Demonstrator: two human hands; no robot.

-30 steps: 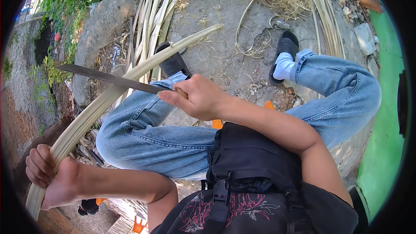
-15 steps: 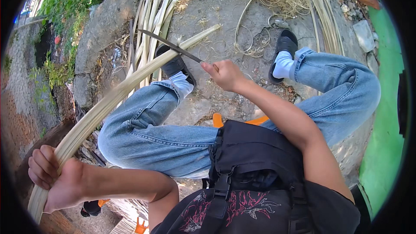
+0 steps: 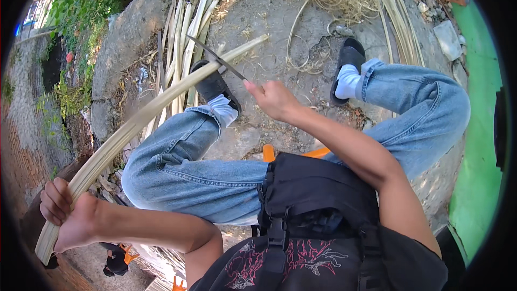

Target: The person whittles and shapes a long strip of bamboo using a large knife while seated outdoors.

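At the lower left of the frame, the left hand (image 3: 81, 221) has its grip clenched round the strip (image 3: 148, 111), near that pale piece's lower end. Right of it, near the centre, the right hand (image 3: 274, 99) grasps the knife (image 3: 230, 68), whose handle is mostly hidden. A second ago the knife crossed the strip about midway along; now it crosses close to the far end, much as it did half a second ago. That suggests the stroke has run outward, putting the work at the far end. The strip's long axis slants from lower left to upper right, bowing slightly, its far tip pointing up and right past the left sandal (image 3: 211, 83). The knife lies crosswise, aimed at the upper left.
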